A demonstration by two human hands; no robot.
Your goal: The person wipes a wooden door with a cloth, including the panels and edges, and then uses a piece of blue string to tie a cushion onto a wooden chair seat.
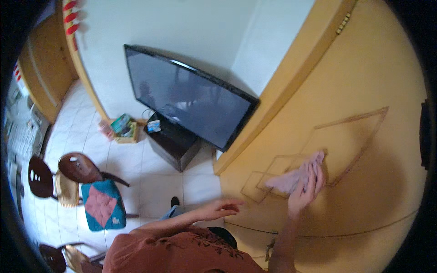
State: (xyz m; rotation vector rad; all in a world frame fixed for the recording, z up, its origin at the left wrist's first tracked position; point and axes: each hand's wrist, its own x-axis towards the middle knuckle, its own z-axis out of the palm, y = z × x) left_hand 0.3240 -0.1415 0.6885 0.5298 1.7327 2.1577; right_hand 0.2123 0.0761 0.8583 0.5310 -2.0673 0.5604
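Note:
My right hand presses a crumpled pink cloth against a yellow-brown door panel. The cloth lies over part of a carved pattern of overlapping four-sided outlines, and one end sticks up past my fingertips. Lower left of it, my left hand hangs in front of my body with nothing in it. Its thumb stands apart from the loosely bent fingers, which point towards the door. A metal door handle shows beside my right forearm.
A large flat-screen television stands on a dark low cabinet beside the door frame. A box of items sits on the tiled floor. Wooden chairs, one with a teal and pink cushion, stand at left.

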